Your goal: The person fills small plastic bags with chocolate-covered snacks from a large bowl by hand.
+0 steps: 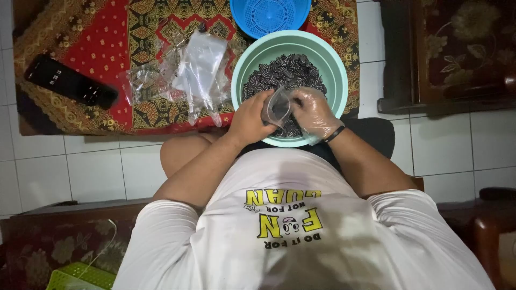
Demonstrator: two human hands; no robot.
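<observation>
A round mint-green plastic basin (329, 64) holds a heap of small black-and-white patterned pieces (285, 72). Above it sits a round bright blue plastic mesh strainer (270, 15). Both rest at the right edge of a red batik floor cloth (102, 32) with gold, black and cream diamond motifs. Near its left edge lies a black rectangular phone (70, 81). Clear, colourless plastic bags (201, 70) lie mid-cloth. Surrounding floor tiles (102, 172) are white.
</observation>
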